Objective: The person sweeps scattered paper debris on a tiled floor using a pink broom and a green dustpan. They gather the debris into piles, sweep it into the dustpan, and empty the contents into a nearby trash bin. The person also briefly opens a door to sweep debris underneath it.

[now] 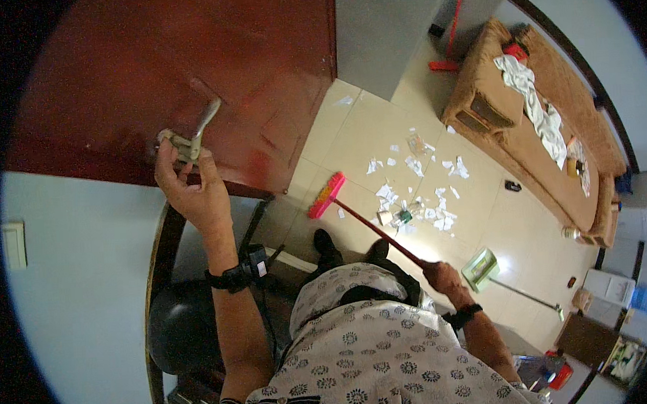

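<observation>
My left hand (191, 190) is raised to the reddish-brown door (258, 74), its fingers and thumb curled around the base of the metal door handle (197, 139). The handle's lever sticks out free above my fingertips. My right hand (446, 280) is closed around the upper part of a broom (372, 218) with a dark red stick. The broom's pink head, with some yellow in it, rests on the tiled floor ahead of my feet. To its right lie scattered scraps of white paper (441, 214), with a small green-and-clear item (405, 217) among them.
A green dustpan (481, 268) with a long handle lies right of my right hand. A brown sofa (505, 101) with white cloth on it stands far right. Another red broom (445, 65) leans by the grey panel (377, 38). A black-seated chair (180, 326) is close on my left.
</observation>
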Demonstrator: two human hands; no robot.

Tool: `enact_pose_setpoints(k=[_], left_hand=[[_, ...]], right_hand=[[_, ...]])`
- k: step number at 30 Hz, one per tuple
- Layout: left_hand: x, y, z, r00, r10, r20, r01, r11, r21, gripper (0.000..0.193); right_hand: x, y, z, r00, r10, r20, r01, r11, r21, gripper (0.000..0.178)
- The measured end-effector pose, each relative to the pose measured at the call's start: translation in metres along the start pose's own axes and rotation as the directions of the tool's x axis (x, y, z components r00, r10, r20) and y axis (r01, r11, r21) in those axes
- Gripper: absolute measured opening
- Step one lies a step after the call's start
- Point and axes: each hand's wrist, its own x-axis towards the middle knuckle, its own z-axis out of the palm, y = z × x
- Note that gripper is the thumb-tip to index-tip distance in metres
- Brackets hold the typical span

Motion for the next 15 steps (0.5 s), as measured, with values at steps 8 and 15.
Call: enact_pose_setpoints(k=[8,15], left_hand=[[-0.028,-0.039,0.034,0.952,-0.123,0.281,0.118,0.992,0.033,0.047],[-0.092,-0.085,0.048,0.798,-0.294,0.525,0.229,0.955,0.186,0.044]], right_hand=[[0.004,0.038,-0.053,0.986,0.161,0.054,-0.155,0.983,-0.095,0.03],[-0.021,0.073,-0.114,0.995,0.08,0.06,-0.069,0.985,-0.159,0.042]])
